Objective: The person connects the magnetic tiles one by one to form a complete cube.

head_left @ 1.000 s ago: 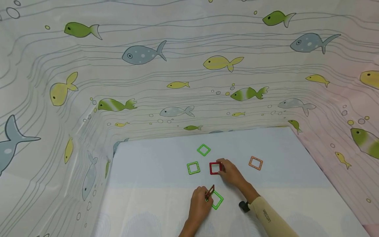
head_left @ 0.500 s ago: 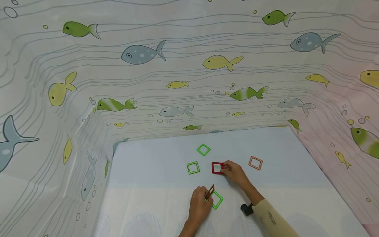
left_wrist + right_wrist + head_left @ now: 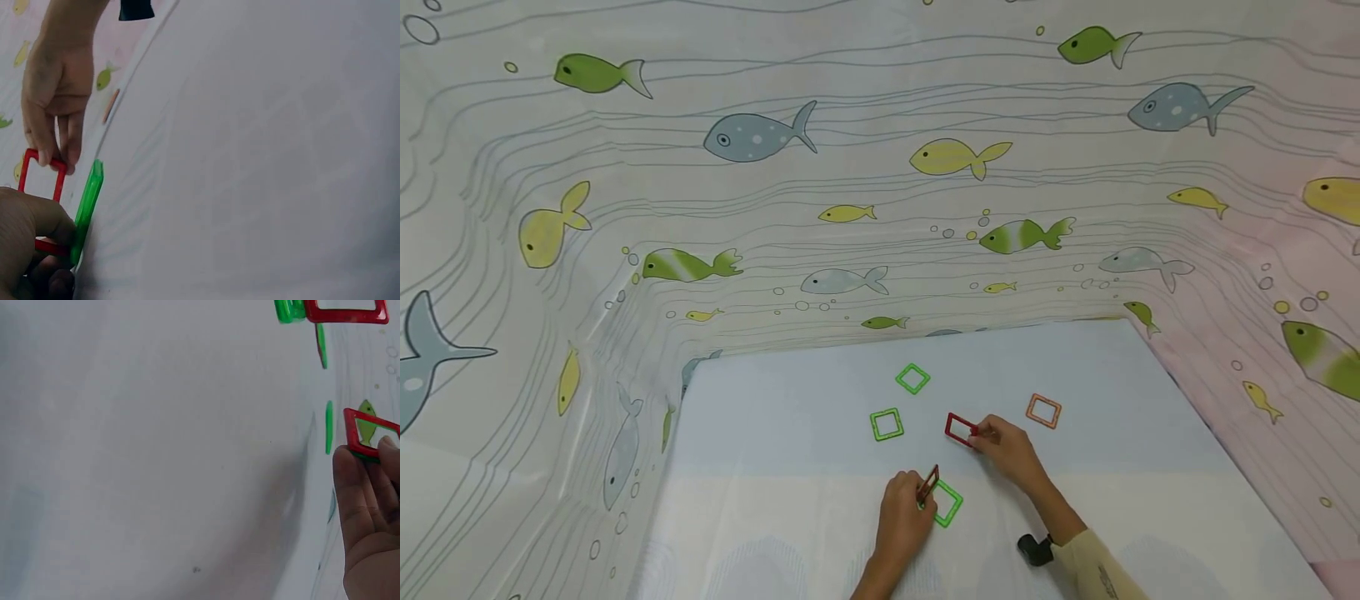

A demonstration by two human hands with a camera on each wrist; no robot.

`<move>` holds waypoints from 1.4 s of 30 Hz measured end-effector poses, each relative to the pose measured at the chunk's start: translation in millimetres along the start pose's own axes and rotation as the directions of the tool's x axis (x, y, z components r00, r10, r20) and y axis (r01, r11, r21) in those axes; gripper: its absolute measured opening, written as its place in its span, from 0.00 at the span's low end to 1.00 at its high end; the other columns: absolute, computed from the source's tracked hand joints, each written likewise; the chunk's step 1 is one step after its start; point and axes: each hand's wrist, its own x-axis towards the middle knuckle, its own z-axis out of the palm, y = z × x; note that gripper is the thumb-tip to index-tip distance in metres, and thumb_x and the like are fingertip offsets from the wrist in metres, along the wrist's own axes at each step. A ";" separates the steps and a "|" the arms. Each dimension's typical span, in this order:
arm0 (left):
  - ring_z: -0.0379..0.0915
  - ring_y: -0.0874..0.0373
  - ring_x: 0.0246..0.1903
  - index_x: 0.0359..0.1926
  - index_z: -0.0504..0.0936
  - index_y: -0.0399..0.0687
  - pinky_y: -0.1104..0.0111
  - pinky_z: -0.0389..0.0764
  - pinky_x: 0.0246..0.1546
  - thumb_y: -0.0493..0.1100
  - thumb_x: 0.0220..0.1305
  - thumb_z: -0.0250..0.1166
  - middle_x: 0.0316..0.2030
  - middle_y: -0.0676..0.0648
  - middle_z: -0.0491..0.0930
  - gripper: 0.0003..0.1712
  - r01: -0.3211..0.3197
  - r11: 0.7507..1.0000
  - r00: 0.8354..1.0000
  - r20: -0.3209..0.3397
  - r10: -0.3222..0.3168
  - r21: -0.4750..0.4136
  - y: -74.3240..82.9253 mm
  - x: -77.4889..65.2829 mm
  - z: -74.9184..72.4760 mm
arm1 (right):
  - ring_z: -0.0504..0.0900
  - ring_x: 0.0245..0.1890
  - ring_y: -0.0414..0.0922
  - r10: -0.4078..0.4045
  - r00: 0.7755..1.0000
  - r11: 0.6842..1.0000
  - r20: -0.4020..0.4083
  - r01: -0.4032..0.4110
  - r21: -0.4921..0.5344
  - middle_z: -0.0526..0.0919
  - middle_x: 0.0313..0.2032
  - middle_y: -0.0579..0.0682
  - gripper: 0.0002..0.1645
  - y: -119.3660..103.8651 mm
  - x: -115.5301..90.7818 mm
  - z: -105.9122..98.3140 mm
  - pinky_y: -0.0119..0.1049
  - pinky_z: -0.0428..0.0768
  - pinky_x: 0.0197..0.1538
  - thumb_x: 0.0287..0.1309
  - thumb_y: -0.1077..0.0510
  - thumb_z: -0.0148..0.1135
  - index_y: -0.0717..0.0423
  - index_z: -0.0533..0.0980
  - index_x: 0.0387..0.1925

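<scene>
My left hand (image 3: 906, 515) pinches a red square magnetic tile (image 3: 929, 482), an open frame standing on edge. Beneath it a green square tile (image 3: 950, 503) lies on the table, right against that hand's fingers; in the left wrist view the green tile (image 3: 87, 209) appears edge-on. Further forward and to the right, my right hand (image 3: 1009, 450) grips a second red square tile (image 3: 953, 428) by its right side, tilted. Thumb and fingers of the right hand (image 3: 370, 525) show around this red tile (image 3: 351, 430) in the right wrist view.
Two green square tiles lie on the table beyond the hands, one nearer (image 3: 886, 424) and one farther (image 3: 913, 378). An orange square tile (image 3: 1043, 411) lies to the right. A black device (image 3: 1035, 550) sits at the right wrist. Fish-printed sheeting (image 3: 842, 242) surrounds the white table (image 3: 760, 417).
My right hand has drawn the red tile rightward and slightly toward me, and the tile has turned from square-on to tilted. The left hand has stayed in place with its red tile.
</scene>
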 end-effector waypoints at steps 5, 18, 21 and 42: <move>0.59 0.66 0.27 0.26 0.75 0.53 0.75 0.64 0.27 0.35 0.52 0.70 0.24 0.58 0.67 0.11 0.005 1.000 1.000 0.001 -0.005 0.005 -0.1 0.3 -0.8 | 0.86 0.32 0.37 0.016 0.999 1.000 0.040 -0.016 0.016 0.88 0.30 0.44 0.06 -6.1 -14.7 -0.6 0.29 0.77 0.33 0.59 0.57 0.71 0.47 0.79 0.34; 0.59 0.66 0.27 0.26 0.75 0.53 0.75 0.64 0.26 0.36 0.53 0.71 0.24 0.58 0.67 0.12 0.007 1.000 1.000 -0.013 -0.007 0.013 0.1 -2.9 1.9 | 0.85 0.30 0.34 -0.103 0.990 0.995 0.097 0.103 0.002 0.87 0.30 0.43 0.11 -3.6 -42.9 2.1 0.29 0.78 0.29 0.57 0.58 0.72 0.45 0.75 0.29; 0.59 0.66 0.27 0.26 0.75 0.53 0.75 0.63 0.26 0.36 0.53 0.71 0.24 0.58 0.67 0.12 -0.001 1.000 1.000 -0.019 0.001 0.014 0.4 -3.4 1.9 | 0.84 0.30 0.34 -0.097 0.989 0.995 0.113 0.097 0.004 0.86 0.30 0.42 0.11 -3.1 -46.2 3.0 0.30 0.78 0.29 0.57 0.59 0.72 0.46 0.75 0.28; 0.58 0.67 0.26 0.27 0.74 0.53 0.76 0.64 0.26 0.36 0.52 0.71 0.24 0.58 0.66 0.12 -0.056 0.998 0.997 -0.054 0.058 0.040 0.7 -3.3 2.9 | 0.86 0.32 0.34 -0.189 0.963 0.982 0.193 0.185 0.041 0.87 0.32 0.45 0.12 -0.2 -54.3 10.6 0.30 0.83 0.34 0.56 0.63 0.71 0.46 0.76 0.27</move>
